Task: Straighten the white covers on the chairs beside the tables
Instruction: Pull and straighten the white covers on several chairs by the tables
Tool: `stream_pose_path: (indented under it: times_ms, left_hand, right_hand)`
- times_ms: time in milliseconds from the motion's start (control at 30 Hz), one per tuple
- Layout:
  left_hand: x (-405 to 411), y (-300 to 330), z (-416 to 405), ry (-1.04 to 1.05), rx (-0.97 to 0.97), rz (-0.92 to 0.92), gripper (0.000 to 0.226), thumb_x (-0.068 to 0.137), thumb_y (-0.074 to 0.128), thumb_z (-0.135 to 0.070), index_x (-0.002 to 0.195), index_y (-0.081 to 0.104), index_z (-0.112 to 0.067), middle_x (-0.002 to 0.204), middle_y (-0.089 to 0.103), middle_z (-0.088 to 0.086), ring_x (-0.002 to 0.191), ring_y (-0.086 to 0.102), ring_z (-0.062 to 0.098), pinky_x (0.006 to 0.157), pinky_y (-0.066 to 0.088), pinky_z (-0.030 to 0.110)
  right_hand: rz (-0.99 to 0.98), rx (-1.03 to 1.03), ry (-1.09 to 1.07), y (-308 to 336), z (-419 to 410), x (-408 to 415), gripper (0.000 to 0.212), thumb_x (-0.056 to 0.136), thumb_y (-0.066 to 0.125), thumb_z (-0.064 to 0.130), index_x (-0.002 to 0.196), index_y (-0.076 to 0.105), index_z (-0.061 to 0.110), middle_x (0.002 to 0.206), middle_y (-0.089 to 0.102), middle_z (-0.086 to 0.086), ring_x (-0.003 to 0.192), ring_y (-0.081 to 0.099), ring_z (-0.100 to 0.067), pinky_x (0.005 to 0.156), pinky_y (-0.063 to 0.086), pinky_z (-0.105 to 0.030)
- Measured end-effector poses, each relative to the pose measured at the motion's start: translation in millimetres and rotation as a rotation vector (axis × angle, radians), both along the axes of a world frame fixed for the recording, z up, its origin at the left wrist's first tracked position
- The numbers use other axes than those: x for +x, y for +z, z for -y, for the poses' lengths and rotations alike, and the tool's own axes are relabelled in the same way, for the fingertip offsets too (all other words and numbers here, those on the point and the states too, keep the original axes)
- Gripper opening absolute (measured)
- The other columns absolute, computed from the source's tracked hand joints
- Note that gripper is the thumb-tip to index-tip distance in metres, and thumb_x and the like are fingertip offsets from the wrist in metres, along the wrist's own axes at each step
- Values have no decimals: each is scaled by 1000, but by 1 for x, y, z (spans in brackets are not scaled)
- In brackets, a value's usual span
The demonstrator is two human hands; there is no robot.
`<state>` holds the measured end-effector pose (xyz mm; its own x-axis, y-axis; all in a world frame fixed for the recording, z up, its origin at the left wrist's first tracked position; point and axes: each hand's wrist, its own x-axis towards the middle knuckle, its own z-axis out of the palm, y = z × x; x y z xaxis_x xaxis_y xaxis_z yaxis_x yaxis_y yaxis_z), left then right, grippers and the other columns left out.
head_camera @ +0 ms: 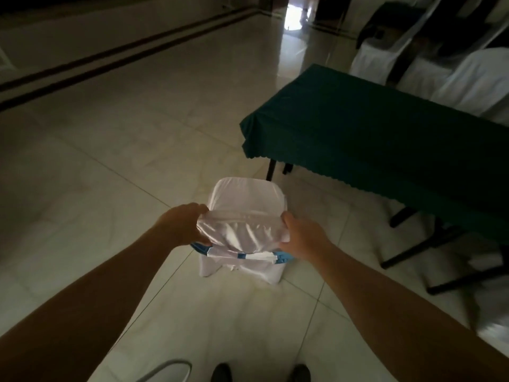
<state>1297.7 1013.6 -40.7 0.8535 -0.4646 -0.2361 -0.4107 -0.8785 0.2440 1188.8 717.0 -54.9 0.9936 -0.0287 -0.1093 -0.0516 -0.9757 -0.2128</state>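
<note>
Two dark shoes [261, 373] at bottom edge, tiled floor [137, 133] under them; both bare forearms reach forward to a chair in a white cover [246, 205], standing alone just off the corner of the green-clothed surface [371, 133]. Left hand [183, 226] fingers pinch the cover's left top edge, right hand [303, 234] fingers pinch the right edge, fabric bunched between them, blue chair frame [283, 257] exposed below. More white-covered chairs [468, 78] behind the surface, far right.
</note>
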Motion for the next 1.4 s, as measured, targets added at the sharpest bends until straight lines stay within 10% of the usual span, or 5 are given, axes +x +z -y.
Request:
stream_pose_path:
  times_ms: [400, 1400]
  left_hand:
    - [11, -15, 23, -66, 90, 203, 17, 69, 66, -28, 82, 55, -26, 77, 64, -5, 74, 63, 25, 59, 43, 30]
    - [-10, 26, 303, -591, 194, 336, 48, 77, 67, -43, 124, 58, -35, 101, 72, -2, 82, 68, 20, 77, 56, 34]
  right_hand:
    - [99, -108, 56, -3, 9, 12, 27, 87, 66, 29, 112, 56, 22, 85, 65, -3, 67, 61, -22, 61, 53, -32]
    - [49, -185, -280, 24, 234, -107, 38, 93, 57, 39, 129, 53, 28, 100, 66, -4, 82, 61, -18, 78, 53, -30]
